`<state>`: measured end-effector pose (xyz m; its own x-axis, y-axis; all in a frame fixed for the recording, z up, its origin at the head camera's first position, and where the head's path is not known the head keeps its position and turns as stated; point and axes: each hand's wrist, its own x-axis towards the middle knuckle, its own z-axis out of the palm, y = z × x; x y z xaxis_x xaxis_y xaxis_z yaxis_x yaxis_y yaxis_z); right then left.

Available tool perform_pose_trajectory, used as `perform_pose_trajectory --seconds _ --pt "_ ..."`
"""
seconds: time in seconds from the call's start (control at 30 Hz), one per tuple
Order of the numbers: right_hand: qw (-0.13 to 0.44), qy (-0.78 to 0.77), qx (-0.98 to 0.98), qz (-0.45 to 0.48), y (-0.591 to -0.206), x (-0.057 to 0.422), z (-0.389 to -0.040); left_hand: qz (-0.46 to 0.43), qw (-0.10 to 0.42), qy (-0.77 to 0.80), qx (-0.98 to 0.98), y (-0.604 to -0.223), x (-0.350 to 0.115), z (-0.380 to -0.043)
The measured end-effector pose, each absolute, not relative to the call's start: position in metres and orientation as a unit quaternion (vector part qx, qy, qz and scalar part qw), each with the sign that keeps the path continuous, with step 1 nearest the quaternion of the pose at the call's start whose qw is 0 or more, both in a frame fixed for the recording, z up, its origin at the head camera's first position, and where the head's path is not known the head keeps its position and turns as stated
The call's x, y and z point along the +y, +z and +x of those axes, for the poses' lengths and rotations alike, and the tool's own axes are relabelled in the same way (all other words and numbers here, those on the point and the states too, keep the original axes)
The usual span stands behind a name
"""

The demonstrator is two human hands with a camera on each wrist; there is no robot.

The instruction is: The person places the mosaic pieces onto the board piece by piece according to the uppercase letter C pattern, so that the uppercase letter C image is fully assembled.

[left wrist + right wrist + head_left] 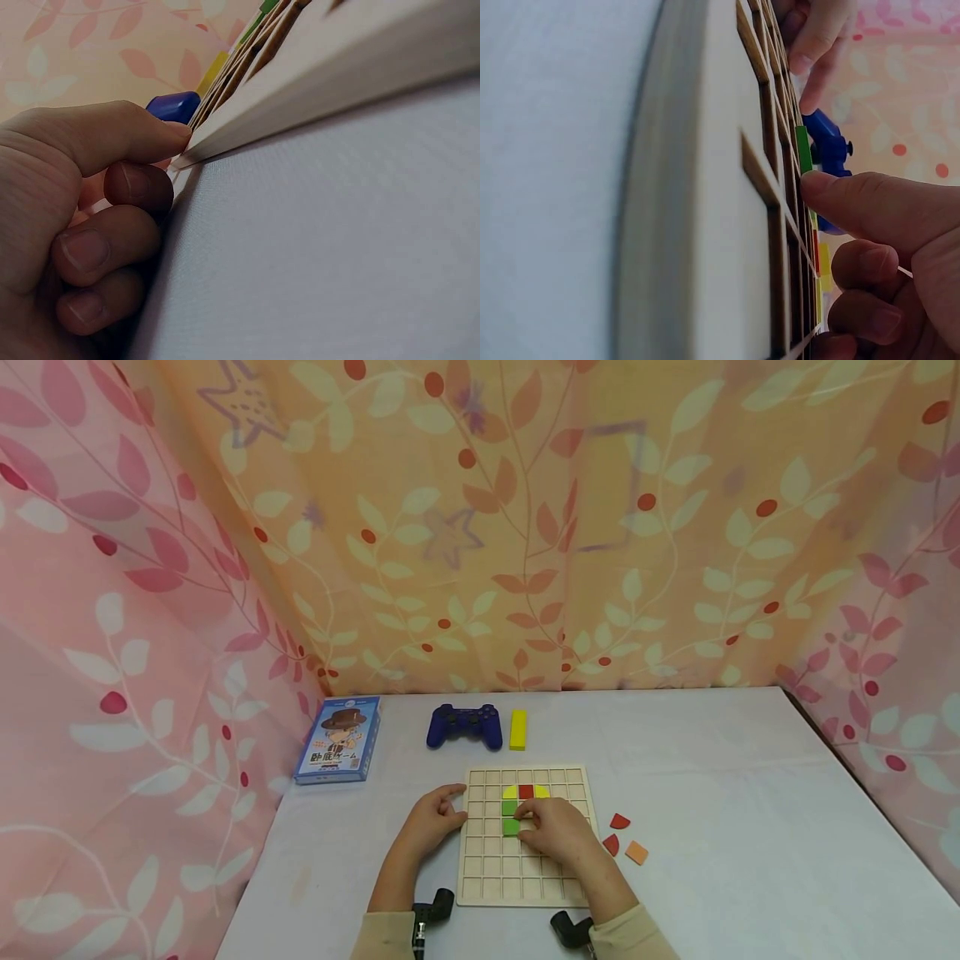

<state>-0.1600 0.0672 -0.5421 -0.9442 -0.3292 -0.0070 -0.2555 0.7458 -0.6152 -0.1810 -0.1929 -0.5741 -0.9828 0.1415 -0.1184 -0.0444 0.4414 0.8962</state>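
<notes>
A square wooden grid board [491, 893] lies on the table. My left hand [431, 821] holds its left edge; in the left wrist view the thumb [154, 135] touches the board's side and other fingers are curled. Over the middle of the board, my right hand [558, 833] pinches at a green square tile [511, 828], thumb tip right at its side in the right wrist view. Another green square tile [509, 808] sits just above it. A red square tile [526, 792] lies between two yellow rounded tiles [510, 792] in a higher row.
Right of the board lie two red rounded pieces [619, 821] and an orange square tile [637, 852]. Behind it are a blue game controller [464, 727] and a yellow bar [518, 730]. A blue box [339, 741] stands back left. Patterned curtains enclose the table.
</notes>
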Motion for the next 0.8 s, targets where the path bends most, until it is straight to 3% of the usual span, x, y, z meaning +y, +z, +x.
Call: perform_pose_trajectory --seconds 0.8 --pt "0.049 -0.365 0.919 -0.141 -0.531 0.077 -0.156 0.014 0.09 0.518 0.85 -0.572 -0.191 -0.179"
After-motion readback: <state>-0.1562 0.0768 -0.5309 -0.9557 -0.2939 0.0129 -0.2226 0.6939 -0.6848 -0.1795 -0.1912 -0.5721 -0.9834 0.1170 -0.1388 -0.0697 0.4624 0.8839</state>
